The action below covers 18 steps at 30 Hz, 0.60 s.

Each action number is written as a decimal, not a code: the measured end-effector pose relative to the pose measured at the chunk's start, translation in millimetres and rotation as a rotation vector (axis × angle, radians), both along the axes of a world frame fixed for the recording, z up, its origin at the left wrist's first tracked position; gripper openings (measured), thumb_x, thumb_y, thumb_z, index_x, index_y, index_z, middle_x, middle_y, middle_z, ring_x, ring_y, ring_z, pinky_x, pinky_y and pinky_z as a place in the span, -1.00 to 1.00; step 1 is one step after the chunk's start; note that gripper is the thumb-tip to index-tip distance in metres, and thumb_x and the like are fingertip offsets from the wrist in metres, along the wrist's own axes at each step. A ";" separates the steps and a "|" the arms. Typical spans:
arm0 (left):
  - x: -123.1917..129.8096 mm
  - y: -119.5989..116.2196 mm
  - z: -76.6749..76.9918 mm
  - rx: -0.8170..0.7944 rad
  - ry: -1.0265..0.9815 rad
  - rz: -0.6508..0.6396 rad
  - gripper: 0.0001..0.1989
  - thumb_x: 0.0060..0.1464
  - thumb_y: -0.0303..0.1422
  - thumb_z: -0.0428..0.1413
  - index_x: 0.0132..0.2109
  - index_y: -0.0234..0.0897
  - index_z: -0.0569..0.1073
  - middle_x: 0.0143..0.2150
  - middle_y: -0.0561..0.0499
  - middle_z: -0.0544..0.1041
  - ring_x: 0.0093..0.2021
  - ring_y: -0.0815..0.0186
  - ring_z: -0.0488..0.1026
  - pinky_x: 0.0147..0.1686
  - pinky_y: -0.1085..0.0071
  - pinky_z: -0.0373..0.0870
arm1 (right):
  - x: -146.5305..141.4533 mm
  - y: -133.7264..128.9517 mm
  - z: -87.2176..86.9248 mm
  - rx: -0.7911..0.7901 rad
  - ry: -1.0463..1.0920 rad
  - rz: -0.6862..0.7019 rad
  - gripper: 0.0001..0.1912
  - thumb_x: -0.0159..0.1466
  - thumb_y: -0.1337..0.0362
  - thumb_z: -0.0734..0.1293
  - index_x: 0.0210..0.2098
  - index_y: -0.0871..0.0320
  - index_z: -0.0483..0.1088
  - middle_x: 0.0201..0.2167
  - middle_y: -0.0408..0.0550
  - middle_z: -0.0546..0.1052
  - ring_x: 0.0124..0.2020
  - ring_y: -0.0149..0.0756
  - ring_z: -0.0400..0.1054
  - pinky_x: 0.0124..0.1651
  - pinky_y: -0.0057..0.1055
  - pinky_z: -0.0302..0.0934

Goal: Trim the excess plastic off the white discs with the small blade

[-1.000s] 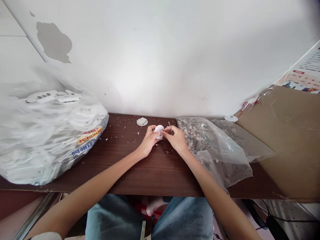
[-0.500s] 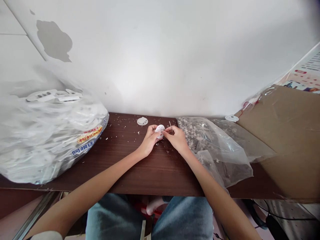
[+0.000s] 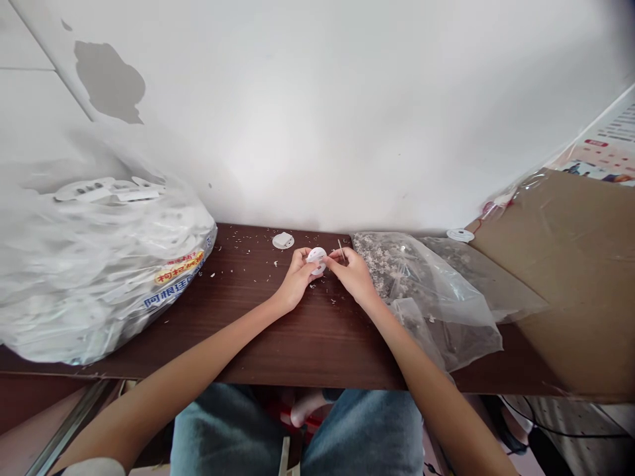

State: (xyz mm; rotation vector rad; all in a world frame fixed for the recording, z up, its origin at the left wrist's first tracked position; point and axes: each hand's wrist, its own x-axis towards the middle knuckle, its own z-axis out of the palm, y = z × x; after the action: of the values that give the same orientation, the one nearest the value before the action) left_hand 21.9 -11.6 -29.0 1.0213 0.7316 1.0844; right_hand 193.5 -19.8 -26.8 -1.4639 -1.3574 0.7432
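Two bare hands work close together above a dark wood desk (image 3: 307, 350), with open wood between them and its front edge. The left hand (image 3: 297, 281) clamps a white perforated plastic disc (image 3: 316, 259). The right hand (image 3: 353, 276) pinches a thin sliver (image 3: 340, 250) against it, perhaps a pin, though it is too small to tell. White flecks (image 3: 258, 264) litter the wood. Just beyond lies a second white disc (image 3: 283, 240). On the left, a white plastic sack (image 3: 99, 277) reads 阿根廷 in blue; on the right, a clear bag (image 3: 411, 277) of speckled scraps reaches the wall
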 end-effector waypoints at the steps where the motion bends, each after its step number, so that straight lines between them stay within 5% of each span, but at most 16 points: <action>1: 0.0 -0.2 0.5 -0.002 0.000 0.004 -0.61 0.18 -0.27 0.26 0.05 -0.17 0.28 0.13 -0.06 0.48 0.07 0.27 0.50 0.11 0.22 0.45 | 0.5 0.3 -0.4 -0.005 0.022 0.001 -0.68 0.24 -0.01 0.47 -0.21 0.09 0.51 -0.23 -0.07 0.62 -0.27 -0.23 0.45 -0.22 -0.32 0.28; 8: 0.1 -1.6 2.5 -0.010 -0.013 -0.003 -0.61 0.19 -0.28 0.25 0.06 -0.17 0.27 0.12 -0.06 0.50 0.10 0.23 0.52 0.12 0.21 0.46 | -1.0 -0.7 1.2 -0.043 0.181 0.053 -0.71 0.29 -0.01 0.40 -0.23 0.10 0.48 -0.35 -0.12 0.56 -0.49 -0.36 0.29 -0.44 -0.39 0.15; 18: 0.7 4.0 -8.0 0.051 -0.008 0.045 -0.60 0.17 -0.25 0.24 0.07 -0.17 0.28 0.09 -0.02 0.45 0.05 0.27 0.44 0.11 0.28 0.40 | -2.1 0.0 -1.1 -0.051 0.163 0.113 -0.65 0.19 0.05 0.47 -0.13 0.11 0.48 -0.15 -0.05 0.57 -0.30 -0.32 0.38 -0.37 -0.41 0.24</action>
State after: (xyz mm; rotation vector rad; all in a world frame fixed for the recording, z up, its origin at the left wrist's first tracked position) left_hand 22.6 -7.6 -37.0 1.0476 0.7266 1.1501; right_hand 191.3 -19.8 -27.9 -1.3434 -1.3126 0.9551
